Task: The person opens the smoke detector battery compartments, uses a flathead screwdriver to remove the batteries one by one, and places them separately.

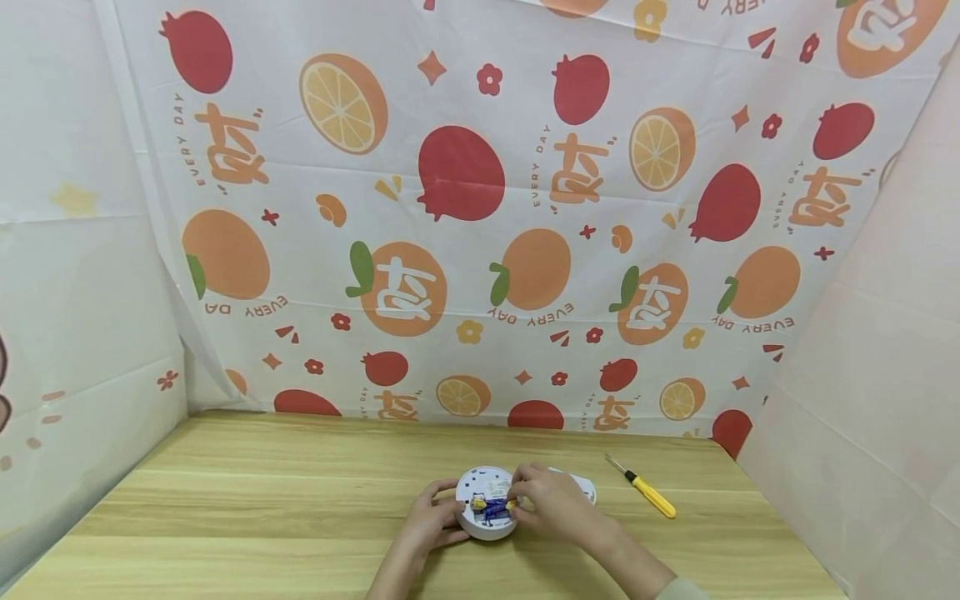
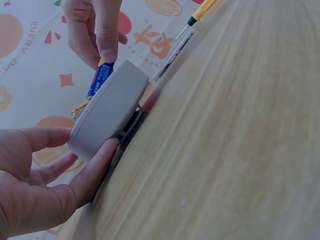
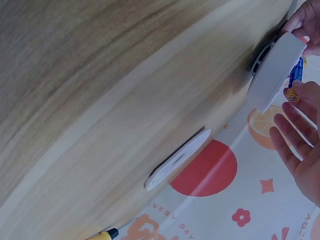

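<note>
A round white device (image 1: 480,485) with a thick side wall stands on the table, its open face tilted up. My left hand (image 1: 432,523) holds it by the rim, with the thumb on one side and fingers on the other. Blue-and-yellow batteries (image 1: 492,507) lie across the recess in its face. One blue battery (image 2: 101,79) sticks up at an angle from the face, and my right hand (image 1: 553,502) pinches its upper end between thumb and finger. A second battery's yellow end (image 2: 78,110) shows beside it. The right hand's other fingers are spread out in the right wrist view.
A flat white cover (image 3: 178,160) lies on the wooden table (image 1: 300,500) just beyond my right hand. Farther right is a screwdriver (image 1: 651,494) with a yellow-and-black handle. Fruit-printed cloth (image 1: 465,275) hangs behind the table, and pale cloth stands at both sides.
</note>
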Tool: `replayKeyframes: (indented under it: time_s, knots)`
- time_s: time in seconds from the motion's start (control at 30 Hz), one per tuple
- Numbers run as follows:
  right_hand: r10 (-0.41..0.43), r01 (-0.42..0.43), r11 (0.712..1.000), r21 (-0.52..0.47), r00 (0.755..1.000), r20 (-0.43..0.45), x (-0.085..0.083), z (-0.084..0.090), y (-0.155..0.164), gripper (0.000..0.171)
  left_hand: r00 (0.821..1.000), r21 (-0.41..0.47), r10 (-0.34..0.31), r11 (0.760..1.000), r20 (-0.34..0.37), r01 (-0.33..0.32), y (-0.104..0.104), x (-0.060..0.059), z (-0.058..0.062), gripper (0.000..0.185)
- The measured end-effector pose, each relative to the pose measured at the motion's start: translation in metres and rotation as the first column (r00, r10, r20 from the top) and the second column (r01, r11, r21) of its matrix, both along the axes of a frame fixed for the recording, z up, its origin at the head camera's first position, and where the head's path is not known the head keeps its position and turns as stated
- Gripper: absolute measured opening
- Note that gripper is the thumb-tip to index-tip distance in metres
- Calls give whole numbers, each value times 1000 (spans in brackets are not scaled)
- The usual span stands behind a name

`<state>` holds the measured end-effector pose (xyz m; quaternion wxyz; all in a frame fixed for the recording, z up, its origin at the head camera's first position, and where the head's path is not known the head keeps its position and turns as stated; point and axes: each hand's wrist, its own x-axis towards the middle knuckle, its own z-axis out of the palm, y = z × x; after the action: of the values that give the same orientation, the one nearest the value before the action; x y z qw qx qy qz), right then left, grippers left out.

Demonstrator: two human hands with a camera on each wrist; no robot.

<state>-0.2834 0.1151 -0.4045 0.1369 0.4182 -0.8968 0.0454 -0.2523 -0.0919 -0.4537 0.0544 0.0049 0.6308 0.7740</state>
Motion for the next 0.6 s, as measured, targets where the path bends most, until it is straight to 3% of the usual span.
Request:
replayKeyframes:
  time_s: [0.27,0.6]
  knots:
    - [-29,31,999,-35,998,62,0,5,5,13,1000,-8,5,1000,6,-5,-1,-1,0,50]
    - [-81,92,986,-139,993,81,-1,0,17,8,1000,-15,7,1000,0,-7,0,1,2,50]
